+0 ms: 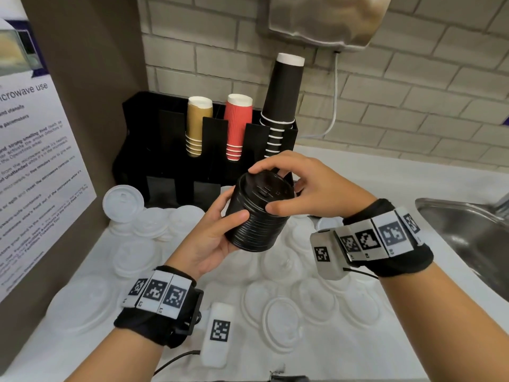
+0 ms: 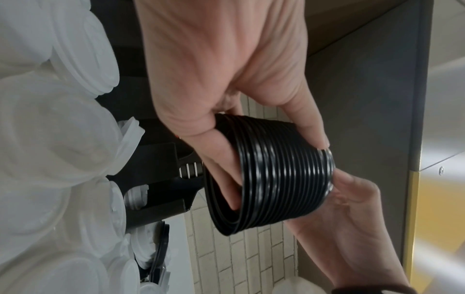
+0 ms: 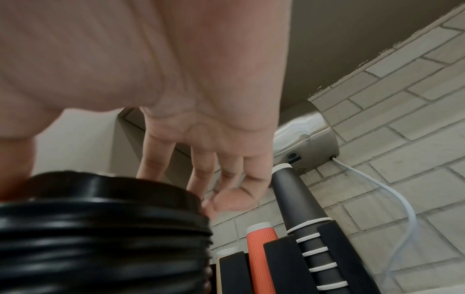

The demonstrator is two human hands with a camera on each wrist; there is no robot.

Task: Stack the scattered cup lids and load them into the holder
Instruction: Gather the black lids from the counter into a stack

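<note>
Both hands wrapped round a black lid stack (image 1: 260,213), left hand (image 1: 212,238) underneath, right hand (image 1: 308,186) on top, white lids (image 1: 281,323) scattered below, holder (image 1: 170,150) behind

White counter (image 1: 358,172), seen from the head view. Loose white lids (image 1: 281,321) lie scattered and overlapping across its middle and toward 6 o'clock. At 12 o'clock a black holder (image 1: 170,150) stands on it against the brick wall, with one white lid (image 1: 123,200) propped at its foot. At 3 o'clock a steel sink (image 1: 468,232) is set into the counter.
</note>
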